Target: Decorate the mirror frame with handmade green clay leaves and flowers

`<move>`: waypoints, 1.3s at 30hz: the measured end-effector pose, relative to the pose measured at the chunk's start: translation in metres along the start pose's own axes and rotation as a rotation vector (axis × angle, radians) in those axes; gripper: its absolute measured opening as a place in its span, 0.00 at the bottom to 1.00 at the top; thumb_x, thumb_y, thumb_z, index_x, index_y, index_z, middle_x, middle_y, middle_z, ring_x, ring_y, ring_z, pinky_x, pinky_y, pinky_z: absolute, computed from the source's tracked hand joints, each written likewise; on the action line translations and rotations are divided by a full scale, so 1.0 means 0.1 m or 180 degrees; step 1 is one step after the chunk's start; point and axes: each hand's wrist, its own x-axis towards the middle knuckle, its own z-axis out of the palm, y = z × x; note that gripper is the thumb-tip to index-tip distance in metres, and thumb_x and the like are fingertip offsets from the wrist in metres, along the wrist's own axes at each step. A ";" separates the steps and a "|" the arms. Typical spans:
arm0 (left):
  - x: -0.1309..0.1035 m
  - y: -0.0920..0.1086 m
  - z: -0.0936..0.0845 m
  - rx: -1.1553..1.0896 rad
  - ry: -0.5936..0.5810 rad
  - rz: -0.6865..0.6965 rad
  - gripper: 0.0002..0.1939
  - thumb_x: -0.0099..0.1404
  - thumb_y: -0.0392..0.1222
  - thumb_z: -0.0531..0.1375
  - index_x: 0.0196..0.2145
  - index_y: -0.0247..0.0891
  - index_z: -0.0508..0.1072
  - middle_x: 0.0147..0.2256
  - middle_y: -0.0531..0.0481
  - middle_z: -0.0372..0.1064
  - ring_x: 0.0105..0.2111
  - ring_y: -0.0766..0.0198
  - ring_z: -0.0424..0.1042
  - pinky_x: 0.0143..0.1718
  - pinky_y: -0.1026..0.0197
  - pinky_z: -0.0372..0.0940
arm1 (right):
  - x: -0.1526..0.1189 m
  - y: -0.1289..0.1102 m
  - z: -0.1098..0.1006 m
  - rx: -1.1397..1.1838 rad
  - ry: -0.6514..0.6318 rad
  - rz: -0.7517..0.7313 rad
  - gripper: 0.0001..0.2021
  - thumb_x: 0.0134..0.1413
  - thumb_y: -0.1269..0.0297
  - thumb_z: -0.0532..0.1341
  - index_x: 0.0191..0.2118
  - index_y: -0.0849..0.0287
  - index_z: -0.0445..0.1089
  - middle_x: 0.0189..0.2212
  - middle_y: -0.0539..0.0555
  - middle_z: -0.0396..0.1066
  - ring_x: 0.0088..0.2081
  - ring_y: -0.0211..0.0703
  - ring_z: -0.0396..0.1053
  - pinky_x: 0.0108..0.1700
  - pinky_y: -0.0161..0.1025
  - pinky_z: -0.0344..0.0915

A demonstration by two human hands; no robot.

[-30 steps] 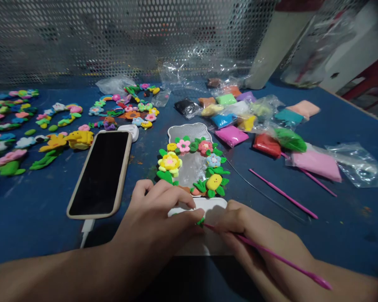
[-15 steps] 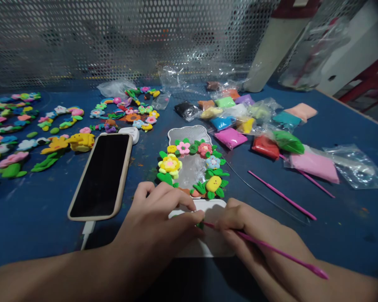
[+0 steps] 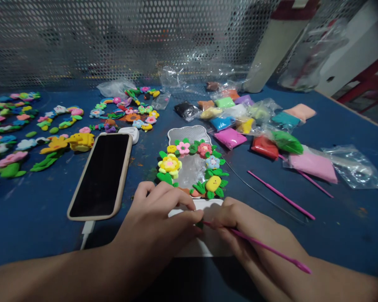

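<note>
My right hand [image 3: 245,226] grips a thin pink clay modelling tool [image 3: 270,248], its tip pointing left. That tip meets a small dark green clay piece [image 3: 200,224], pinched between thumb and forefinger of my left hand [image 3: 164,218]; the fingers hide most of the piece. Both hands are over a white board [image 3: 208,247]. Just beyond them lies a small mirror [image 3: 190,170] framed with clay flowers and green leaves. On its lower right sits a yellow clay figure [image 3: 213,183] with a tiny face.
Left of my hands lies a phone [image 3: 101,176] with a cable plugged in. Several clay-decorated frames [image 3: 126,113] fill the back left. Bagged coloured clay [image 3: 229,137] is spread at the right, near another pink tool [image 3: 280,195] and a thin wire [image 3: 261,191]. A tall bottle [image 3: 267,50] stands behind.
The pink tool's rear end has swung left and slightly up as my right hand shifted a little left. My left hand keeps its pinch in about the same place.
</note>
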 end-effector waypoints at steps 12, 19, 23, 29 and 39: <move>0.01 -0.02 0.00 0.0063 -0.0009 -0.0016 0.04 0.60 0.44 0.61 0.35 0.48 0.72 0.34 0.60 0.71 0.33 0.66 0.66 0.34 0.59 0.47 | 0.02 -0.04 -0.08 -0.0074 -0.0013 0.0420 0.07 0.59 0.74 0.48 0.33 0.57 0.58 0.27 0.48 0.65 0.28 0.34 0.65 0.30 0.31 0.66; -0.02 -0.02 0.00 -0.0020 -0.0022 -0.0023 0.03 0.61 0.41 0.61 0.34 0.49 0.71 0.34 0.61 0.70 0.34 0.66 0.65 0.35 0.59 0.47 | 0.03 -0.02 -0.08 -0.0102 -0.0042 0.0362 0.07 0.58 0.75 0.49 0.32 0.57 0.59 0.28 0.49 0.66 0.30 0.35 0.67 0.33 0.31 0.66; -0.01 -0.02 0.00 0.0028 -0.0029 0.0004 0.04 0.61 0.40 0.60 0.34 0.51 0.71 0.33 0.60 0.69 0.33 0.65 0.64 0.34 0.58 0.46 | 0.06 -0.03 -0.06 -0.0105 -0.0049 0.0332 0.07 0.58 0.74 0.49 0.31 0.56 0.58 0.28 0.49 0.66 0.29 0.35 0.67 0.32 0.31 0.67; 0.00 -0.02 0.00 0.0096 -0.0109 -0.0043 0.04 0.60 0.41 0.62 0.33 0.51 0.72 0.34 0.60 0.68 0.33 0.65 0.63 0.35 0.58 0.47 | 0.05 -0.04 -0.06 -0.0185 -0.0132 0.0429 0.07 0.58 0.73 0.48 0.31 0.57 0.58 0.27 0.50 0.66 0.29 0.37 0.67 0.31 0.33 0.66; 0.00 -0.02 0.00 0.0042 -0.0014 -0.0039 0.04 0.60 0.41 0.62 0.33 0.52 0.73 0.34 0.59 0.69 0.33 0.65 0.64 0.35 0.59 0.48 | 0.03 -0.06 -0.09 -0.0138 0.0102 0.0241 0.08 0.57 0.75 0.49 0.30 0.56 0.57 0.25 0.49 0.65 0.26 0.34 0.64 0.28 0.30 0.65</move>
